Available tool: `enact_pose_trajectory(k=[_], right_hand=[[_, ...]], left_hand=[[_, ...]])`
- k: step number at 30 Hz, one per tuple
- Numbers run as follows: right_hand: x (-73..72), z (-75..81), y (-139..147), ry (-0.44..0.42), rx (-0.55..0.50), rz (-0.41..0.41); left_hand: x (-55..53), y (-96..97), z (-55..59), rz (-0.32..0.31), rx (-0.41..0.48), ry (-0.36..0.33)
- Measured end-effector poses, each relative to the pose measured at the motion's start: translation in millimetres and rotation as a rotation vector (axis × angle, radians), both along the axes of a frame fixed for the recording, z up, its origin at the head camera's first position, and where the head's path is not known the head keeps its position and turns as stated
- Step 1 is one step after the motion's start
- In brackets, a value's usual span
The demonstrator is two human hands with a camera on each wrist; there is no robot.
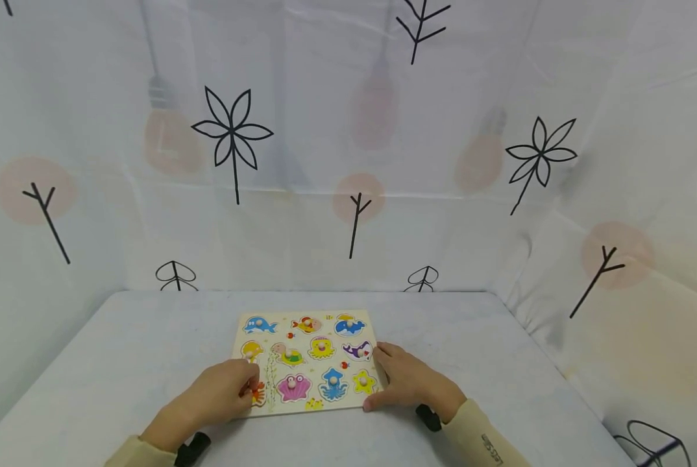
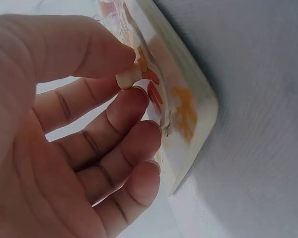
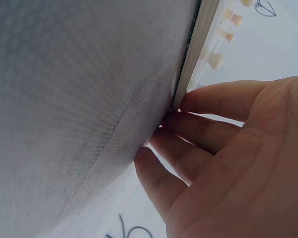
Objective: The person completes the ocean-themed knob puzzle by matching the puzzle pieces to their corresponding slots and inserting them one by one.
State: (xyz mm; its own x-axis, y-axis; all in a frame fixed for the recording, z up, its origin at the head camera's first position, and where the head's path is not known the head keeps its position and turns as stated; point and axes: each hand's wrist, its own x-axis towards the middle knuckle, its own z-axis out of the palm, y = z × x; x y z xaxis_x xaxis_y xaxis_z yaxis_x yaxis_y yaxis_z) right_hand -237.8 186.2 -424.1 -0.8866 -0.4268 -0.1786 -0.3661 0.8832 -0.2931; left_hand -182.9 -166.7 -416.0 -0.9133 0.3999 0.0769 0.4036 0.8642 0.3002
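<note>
A wooden peg puzzle board (image 1: 302,410) with sea animal pieces lies flat on the table. My left hand (image 1: 222,390) is over its front left corner. In the left wrist view, the thumb and index finger pinch the pale knob of the red-orange crab piece (image 2: 155,94), which sits at the board's surface; whether it is fully seated I cannot tell. My right hand (image 1: 408,377) rests against the board's right side, thumb by the front right corner. The right wrist view shows its nearly straight fingers (image 3: 223,99) touching the board's edge and the tabletop.
Other pieces around the crab include a pink shell (image 1: 293,388), a blue squid (image 1: 333,388), a yellow starfish (image 1: 364,383) and a turtle (image 1: 292,357). The white-covered table (image 1: 150,337) meets patterned white cloth (image 1: 313,246) at the back and sides.
</note>
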Motion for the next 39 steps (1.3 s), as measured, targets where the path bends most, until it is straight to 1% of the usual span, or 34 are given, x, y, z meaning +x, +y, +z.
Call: enact_pose_trajectory(k=[6, 10, 17, 25, 30, 34, 39], right_hand=[[-1.2, 0.0, 0.2, 0.004, 0.007, 0.002], [-2.0, -0.4, 0.3, 0.002, 0.004, 0.003], [-2.0, -0.3, -0.4, 0.0, -0.009, 0.004], [-1.3, -0.9, -1.6, -0.006, -0.015, 0.002], [-1.7, -1.7, -1.2, -0.007, -0.007, -0.002], [-2.3, -1.5, -0.2, -0.002, -0.008, -0.004], [-0.5, -2.4, 0.5, -0.02, -0.019, -0.016]], left_hand=[[-0.2, 0.7, 0.6, 0.021, -0.011, -0.037], [1.1, 0.2, 2.2, 0.015, 0.007, -0.057], [-0.1, -1.8, 0.8, 0.006, 0.002, -0.054], [0.8, -3.0, -1.2, 0.028, 0.001, -0.088], [1.5, -2.1, -0.5, 0.03, 0.001, -0.094], [-0.1, -1.2, -0.4, 0.031, 0.001, -0.09], [0.3, -1.6, -2.0, 0.013, 0.015, -0.095]])
